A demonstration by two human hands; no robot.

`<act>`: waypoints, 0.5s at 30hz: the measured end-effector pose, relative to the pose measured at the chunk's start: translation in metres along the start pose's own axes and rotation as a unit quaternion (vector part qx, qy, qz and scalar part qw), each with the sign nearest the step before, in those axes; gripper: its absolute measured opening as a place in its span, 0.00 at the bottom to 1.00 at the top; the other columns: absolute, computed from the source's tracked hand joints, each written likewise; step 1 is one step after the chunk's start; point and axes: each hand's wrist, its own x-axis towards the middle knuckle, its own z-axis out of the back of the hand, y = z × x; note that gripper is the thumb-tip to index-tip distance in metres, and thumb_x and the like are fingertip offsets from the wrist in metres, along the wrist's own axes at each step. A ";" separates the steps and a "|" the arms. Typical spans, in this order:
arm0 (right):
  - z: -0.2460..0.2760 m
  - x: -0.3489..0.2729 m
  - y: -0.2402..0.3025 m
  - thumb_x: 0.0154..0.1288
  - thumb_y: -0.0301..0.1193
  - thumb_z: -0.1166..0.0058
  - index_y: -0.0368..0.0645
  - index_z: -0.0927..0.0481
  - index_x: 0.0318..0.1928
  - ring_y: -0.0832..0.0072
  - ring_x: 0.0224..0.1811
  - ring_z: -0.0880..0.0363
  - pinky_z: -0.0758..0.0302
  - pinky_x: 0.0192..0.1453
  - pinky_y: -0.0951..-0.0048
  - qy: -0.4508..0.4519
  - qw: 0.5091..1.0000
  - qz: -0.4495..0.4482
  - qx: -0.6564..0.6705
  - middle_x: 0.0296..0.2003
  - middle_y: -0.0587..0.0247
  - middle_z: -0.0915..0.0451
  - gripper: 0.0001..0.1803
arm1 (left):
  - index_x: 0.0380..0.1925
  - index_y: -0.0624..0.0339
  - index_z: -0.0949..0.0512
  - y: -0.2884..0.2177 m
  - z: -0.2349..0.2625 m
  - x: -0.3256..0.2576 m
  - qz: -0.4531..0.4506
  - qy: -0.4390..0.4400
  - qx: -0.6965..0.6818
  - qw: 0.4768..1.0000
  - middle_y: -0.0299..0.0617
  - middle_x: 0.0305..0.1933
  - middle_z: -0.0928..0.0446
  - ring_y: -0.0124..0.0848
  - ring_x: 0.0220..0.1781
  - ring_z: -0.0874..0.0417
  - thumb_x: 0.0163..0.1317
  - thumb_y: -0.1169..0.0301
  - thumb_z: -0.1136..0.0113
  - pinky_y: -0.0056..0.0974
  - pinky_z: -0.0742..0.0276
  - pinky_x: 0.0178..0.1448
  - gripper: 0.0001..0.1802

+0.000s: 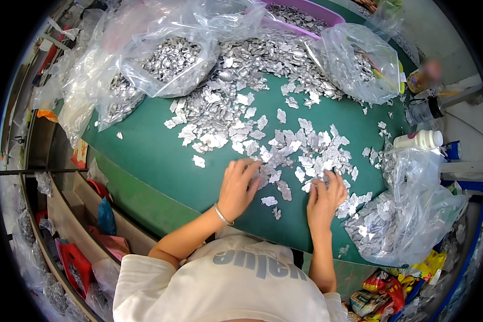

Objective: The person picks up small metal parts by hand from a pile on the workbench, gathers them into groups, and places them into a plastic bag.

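Note:
Small flat silvery metal pieces (284, 153) with wavy outlines lie scattered on the green tabletop (161, 155). At the left edge of this loose spread is my left hand (238, 187), its fingers and thumb apart and the fingertips touching pieces. A bracelet (223, 216) circles that wrist. My right hand (326, 197) rests over the right part of the spread with fingers bent and apart, fingertips down among the pieces. Neither hand visibly grips a piece, though the right fingertips partly cover those beneath. A few single pieces (269, 200) lie between the hands.
A large heap of metal pieces (220, 112) spreads across the far side. Clear plastic bags of pieces stand at the far left (166, 59), far right (359, 64) and near right (381, 225). Behind is a purple bin (333, 17); a white bottle (419, 139) lies at the right.

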 end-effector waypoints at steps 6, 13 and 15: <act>-0.012 0.006 0.035 0.52 0.26 0.39 0.40 0.23 0.39 0.56 0.59 0.35 0.44 0.61 0.52 0.063 0.988 0.070 0.123 0.52 0.57 0.29 0.12 | 0.47 0.60 0.25 0.016 -0.020 0.021 -0.016 -0.012 0.058 0.998 0.44 0.44 0.28 0.44 0.45 0.29 0.52 0.78 0.39 0.43 0.33 0.48 0.19; 0.000 -0.003 0.012 0.50 0.27 0.37 0.40 0.24 0.38 0.58 0.56 0.33 0.41 0.58 0.58 0.027 0.985 -0.014 0.168 0.49 0.59 0.28 0.14 | 0.35 0.61 0.20 0.014 -0.006 0.019 -0.043 -0.076 -0.018 0.996 0.41 0.39 0.23 0.42 0.41 0.23 0.48 0.84 0.38 0.41 0.29 0.45 0.13; 0.015 -0.012 0.013 0.49 0.26 0.36 0.41 0.22 0.37 0.58 0.54 0.32 0.41 0.58 0.59 0.087 0.978 0.009 0.189 0.48 0.59 0.27 0.13 | 0.35 0.60 0.19 0.002 -0.002 0.008 -0.044 -0.037 -0.015 0.998 0.43 0.42 0.23 0.41 0.42 0.23 0.47 0.84 0.38 0.40 0.28 0.45 0.13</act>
